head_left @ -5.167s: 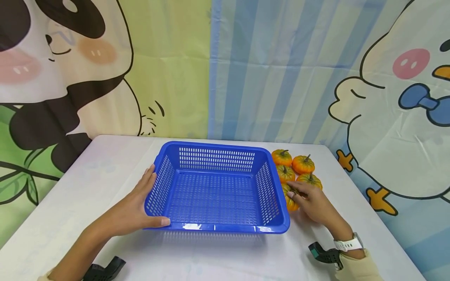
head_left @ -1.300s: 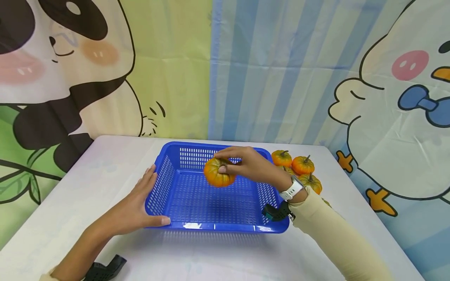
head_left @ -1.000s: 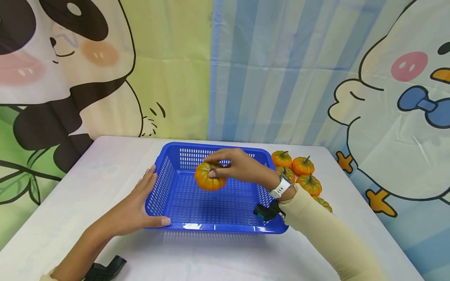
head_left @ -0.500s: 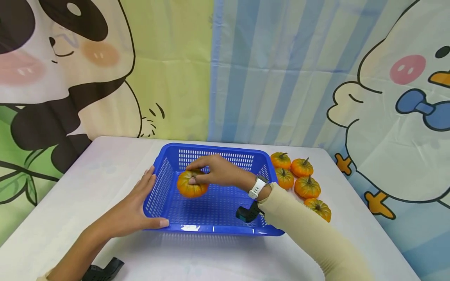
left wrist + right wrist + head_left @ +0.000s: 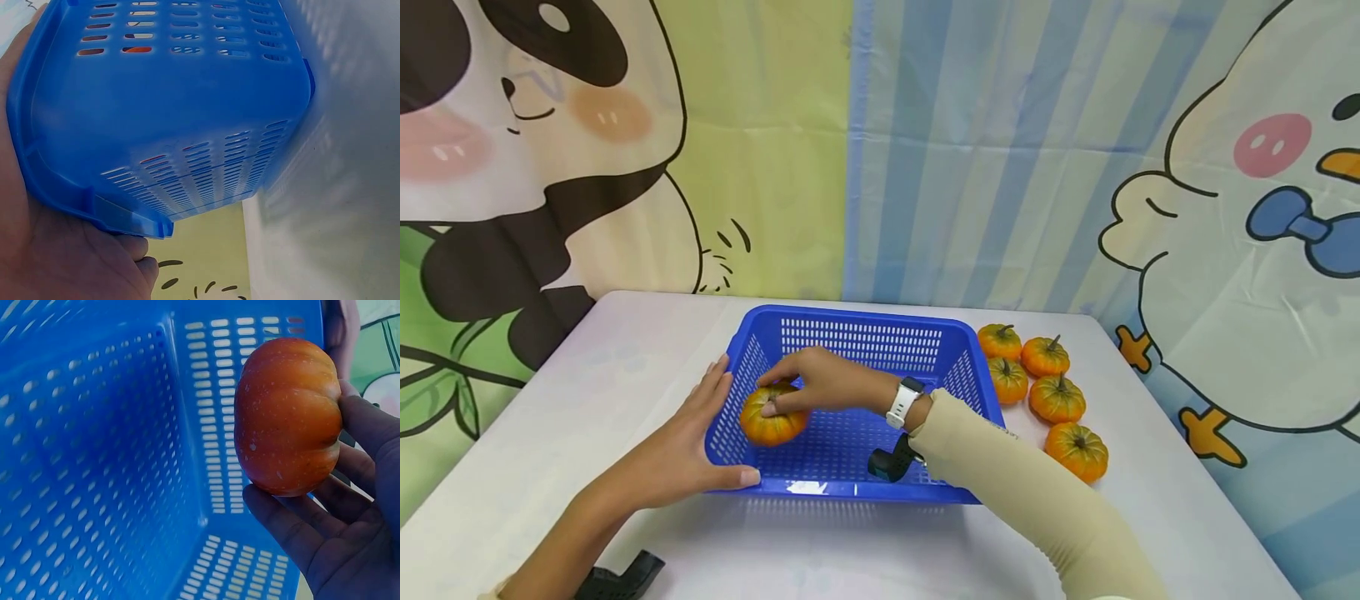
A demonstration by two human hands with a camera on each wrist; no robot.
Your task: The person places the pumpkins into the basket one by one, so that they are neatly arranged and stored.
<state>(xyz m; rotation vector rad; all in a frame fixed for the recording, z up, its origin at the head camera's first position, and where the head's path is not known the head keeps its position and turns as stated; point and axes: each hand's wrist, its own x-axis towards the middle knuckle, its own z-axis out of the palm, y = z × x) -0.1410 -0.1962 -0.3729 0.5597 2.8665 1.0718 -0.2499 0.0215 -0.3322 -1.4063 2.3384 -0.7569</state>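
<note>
Inside the left part of a blue plastic basket [image 5: 859, 490], my right hand [image 5: 823, 382] pinches a small orange pumpkin [image 5: 772, 427] from above. Thumb and fingers sit on opposite sides of it near the stem. From the right wrist view, the ribbed pumpkin [image 5: 287, 422] hangs beside the slotted wall, above the perforated floor. My left hand [image 5: 673, 457] rests against the basket's near left corner, thumb on the front rim and straight fingers along the left side. Palm and fingers lie along the outer rim of the basket [image 5: 119, 112] in the left wrist view.
Several more small pumpkins [image 5: 1057, 400] stand right of the basket, one of them [image 5: 1077, 452] closer to me. All is on a white-covered table [image 5: 820, 558]. A cartoon-printed curtain [image 5: 970, 167] hangs behind it.
My right hand has gripped a pumpkin at the basket's right side, carried it left over the rim, and lowered it towards the basket's left end. The left hand has stayed in place.
</note>
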